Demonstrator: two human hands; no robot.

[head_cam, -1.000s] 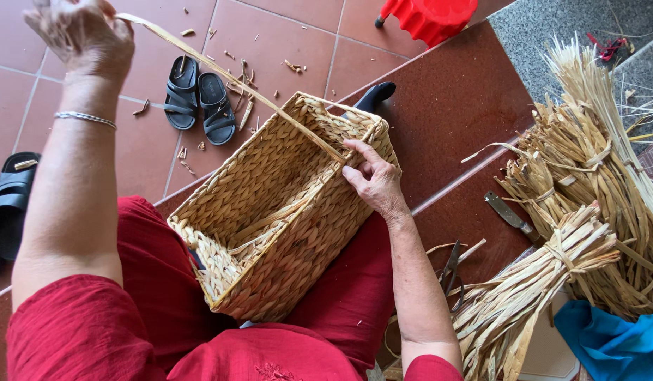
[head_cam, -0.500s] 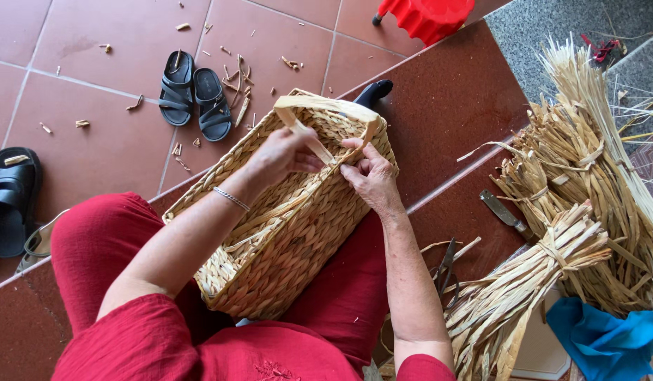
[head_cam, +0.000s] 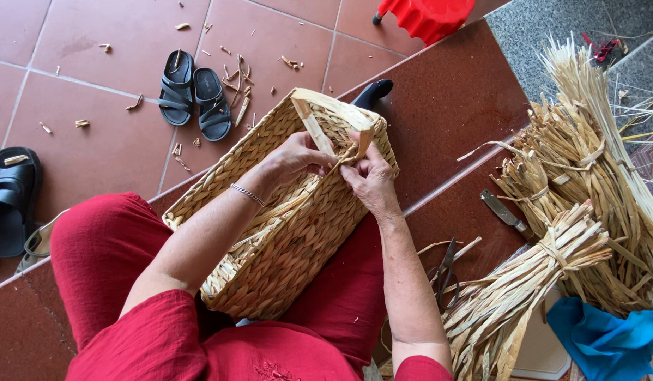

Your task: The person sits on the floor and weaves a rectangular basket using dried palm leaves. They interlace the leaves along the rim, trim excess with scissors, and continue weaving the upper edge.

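Colour-wise it's mostly warm tones here: the basket [head_cam: 284, 233] is a pale golden straw colour with a chunky braided weave pattern running in rows, and the loose strip [head_cam: 319, 130] along its rim is a lighter cream-tan. The clothes [head_cam: 129, 310] are solid bright red, with a bit of same-red embroidery near the bottom. Thin silver bracelet [head_cam: 247, 194] on the wrist. The floor tiles [head_cam: 93, 134] are terracotta reddish-brown with light grout lines, and the step [head_cam: 453, 106] is a darker speckled maroon. Sandals [head_cam: 196, 95] are black. Bundles of dried reeds [head_cam: 587, 183] are dull yellow-beige. There's a bright blue cloth [head_cam: 608, 339] and a red plastic stool [head_cam: 428, 14].
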